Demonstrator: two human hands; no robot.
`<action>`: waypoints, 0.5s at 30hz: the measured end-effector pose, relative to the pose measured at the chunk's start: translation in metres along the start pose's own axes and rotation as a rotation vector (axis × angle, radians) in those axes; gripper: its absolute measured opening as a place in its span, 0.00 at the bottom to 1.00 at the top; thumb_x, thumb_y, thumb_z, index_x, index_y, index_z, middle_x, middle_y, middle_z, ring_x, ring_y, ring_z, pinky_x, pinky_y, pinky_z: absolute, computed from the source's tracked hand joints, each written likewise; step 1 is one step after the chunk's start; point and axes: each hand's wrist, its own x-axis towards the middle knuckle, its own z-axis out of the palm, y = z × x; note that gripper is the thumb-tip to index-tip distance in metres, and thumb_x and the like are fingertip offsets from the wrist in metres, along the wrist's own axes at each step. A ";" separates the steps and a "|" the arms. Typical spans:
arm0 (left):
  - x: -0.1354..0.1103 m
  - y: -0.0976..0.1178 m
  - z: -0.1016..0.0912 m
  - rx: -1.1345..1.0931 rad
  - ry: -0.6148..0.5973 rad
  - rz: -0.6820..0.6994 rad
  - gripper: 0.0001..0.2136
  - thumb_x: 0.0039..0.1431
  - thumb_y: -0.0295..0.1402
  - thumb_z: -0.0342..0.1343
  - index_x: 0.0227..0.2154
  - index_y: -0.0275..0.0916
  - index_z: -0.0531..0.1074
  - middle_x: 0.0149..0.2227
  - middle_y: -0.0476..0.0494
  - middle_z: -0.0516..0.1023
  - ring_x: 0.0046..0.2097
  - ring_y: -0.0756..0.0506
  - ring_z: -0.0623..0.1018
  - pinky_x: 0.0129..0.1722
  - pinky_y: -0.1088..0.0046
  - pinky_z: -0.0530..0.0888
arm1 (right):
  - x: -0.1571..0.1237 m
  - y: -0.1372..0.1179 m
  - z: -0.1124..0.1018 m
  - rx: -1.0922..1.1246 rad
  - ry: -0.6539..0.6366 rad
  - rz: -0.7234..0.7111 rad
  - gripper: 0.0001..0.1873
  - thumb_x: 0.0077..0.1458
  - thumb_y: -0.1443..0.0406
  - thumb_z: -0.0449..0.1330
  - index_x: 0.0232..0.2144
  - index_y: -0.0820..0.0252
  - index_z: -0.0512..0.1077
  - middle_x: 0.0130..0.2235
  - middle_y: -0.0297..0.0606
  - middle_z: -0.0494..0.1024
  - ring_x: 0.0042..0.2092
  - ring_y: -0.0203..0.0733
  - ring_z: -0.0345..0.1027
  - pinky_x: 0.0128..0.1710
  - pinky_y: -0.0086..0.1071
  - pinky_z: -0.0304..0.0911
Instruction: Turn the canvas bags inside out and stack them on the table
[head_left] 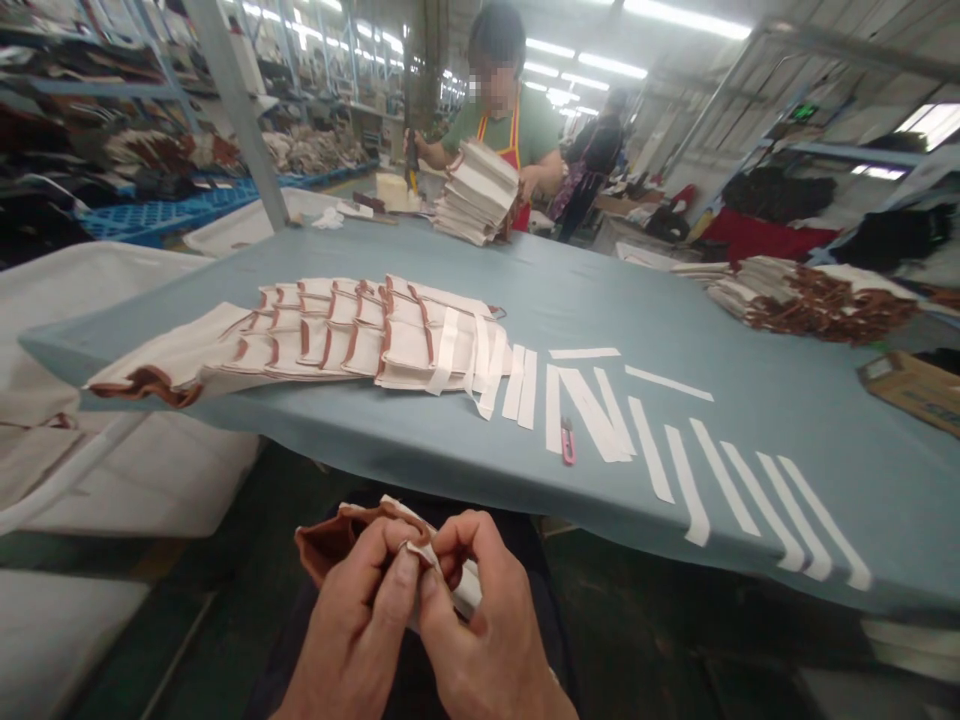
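Left hand [367, 595] and right hand [484, 600]: both bare, fingers [472, 530] fairly thick, thumbnails short. Wrists uncovered as far as seen; small pale spot at right wrist's outer edge, too small to identify. Dark clothing [421, 685] over lap, near black, cut unclear.

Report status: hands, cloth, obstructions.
Left hand and right hand both pinching cloth. Cloth held off the table, near side. No obstruction seen at hands; snips lie on table.

Two foreground hands [367, 610] [487, 610], one held cloth piece [324, 548], one pink snipper [568, 447]
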 end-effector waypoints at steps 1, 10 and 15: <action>-0.002 0.002 0.001 0.012 0.021 0.014 0.15 0.76 0.44 0.53 0.35 0.44 0.79 0.38 0.45 0.84 0.39 0.41 0.80 0.41 0.71 0.78 | -0.002 0.000 0.002 -0.001 0.034 -0.029 0.03 0.64 0.63 0.61 0.35 0.53 0.71 0.31 0.32 0.74 0.30 0.40 0.69 0.33 0.32 0.64; 0.004 0.006 -0.005 0.004 0.083 0.063 0.14 0.78 0.41 0.51 0.35 0.45 0.74 0.34 0.50 0.78 0.36 0.44 0.77 0.39 0.74 0.76 | -0.001 -0.005 0.002 0.119 -0.028 -0.054 0.04 0.68 0.62 0.63 0.38 0.53 0.74 0.34 0.34 0.79 0.34 0.41 0.73 0.37 0.33 0.68; 0.002 0.021 -0.009 -0.090 0.056 0.041 0.19 0.78 0.45 0.53 0.28 0.45 0.71 0.25 0.54 0.71 0.26 0.47 0.68 0.31 0.74 0.70 | 0.026 -0.014 -0.033 0.225 -0.141 -0.293 0.03 0.65 0.67 0.64 0.42 0.57 0.77 0.39 0.38 0.85 0.37 0.40 0.76 0.41 0.31 0.72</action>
